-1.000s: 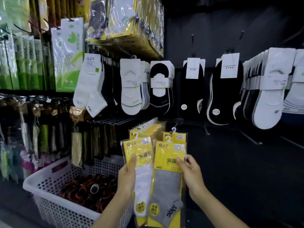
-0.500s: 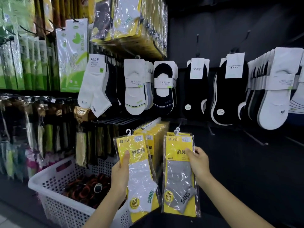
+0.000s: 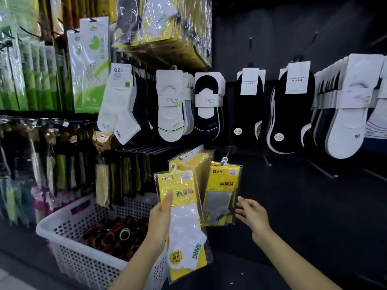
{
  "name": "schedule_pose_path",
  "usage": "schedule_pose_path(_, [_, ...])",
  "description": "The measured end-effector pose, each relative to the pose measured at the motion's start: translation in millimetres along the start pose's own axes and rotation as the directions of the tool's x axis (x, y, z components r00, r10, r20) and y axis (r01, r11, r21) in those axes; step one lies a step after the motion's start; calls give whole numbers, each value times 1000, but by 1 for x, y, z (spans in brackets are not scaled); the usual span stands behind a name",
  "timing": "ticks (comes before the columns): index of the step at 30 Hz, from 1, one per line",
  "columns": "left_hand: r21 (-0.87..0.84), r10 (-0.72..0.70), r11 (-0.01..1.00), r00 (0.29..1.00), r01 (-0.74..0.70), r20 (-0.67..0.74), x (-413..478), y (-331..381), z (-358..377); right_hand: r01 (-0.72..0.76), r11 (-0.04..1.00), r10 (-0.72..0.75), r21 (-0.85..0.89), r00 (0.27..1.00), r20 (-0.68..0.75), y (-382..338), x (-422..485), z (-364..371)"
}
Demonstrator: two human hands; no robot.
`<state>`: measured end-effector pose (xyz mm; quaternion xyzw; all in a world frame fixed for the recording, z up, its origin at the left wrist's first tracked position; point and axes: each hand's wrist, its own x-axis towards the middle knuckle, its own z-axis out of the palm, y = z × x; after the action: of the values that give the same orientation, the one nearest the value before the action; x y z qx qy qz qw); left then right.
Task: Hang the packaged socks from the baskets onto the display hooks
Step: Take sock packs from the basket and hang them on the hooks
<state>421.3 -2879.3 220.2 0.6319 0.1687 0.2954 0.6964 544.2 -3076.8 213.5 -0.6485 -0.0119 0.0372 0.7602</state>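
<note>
Yellow pack of white socks (image 3: 184, 222) gripped upright in the left hand (image 3: 160, 218), thumb across its front, and grey-sock pack (image 3: 222, 193) hanging by its white hanger (image 3: 224, 160) beside the stocked row (image 3: 188, 162), just off the slack, spread-fingered right hand (image 3: 252, 214), white basket (image 3: 83, 248) at lower left.

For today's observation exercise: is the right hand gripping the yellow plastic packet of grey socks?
No: the right hand is open, fingers spread, beside the yellow plastic packet of grey socks.
</note>
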Motion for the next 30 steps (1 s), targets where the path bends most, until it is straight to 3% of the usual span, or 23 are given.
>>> schedule_pose_path(5, [52,-6,999,992,-1,127,-8,1,25,129,986,-90,-107,946,312,-11,-31,17])
schedule_pose_path(8, [99,9,995,976,-32,219,-11,2,41,157,983,-107,-99,915,388,-14,-40,20])
schedule_pose_path(13, [26,90,994,949,-103,303,-17,6,59,203,975,-217,91,958,186,-14,-39,13])
schedule_pose_path(17, [45,146,984,923,-173,357,-19,3,63,184,978,-189,95,981,46,-18,-29,3])
schedule_pose_path(30, [191,79,969,926,-158,369,3,-18,66,153,986,-155,-63,988,-22,-17,6,19])
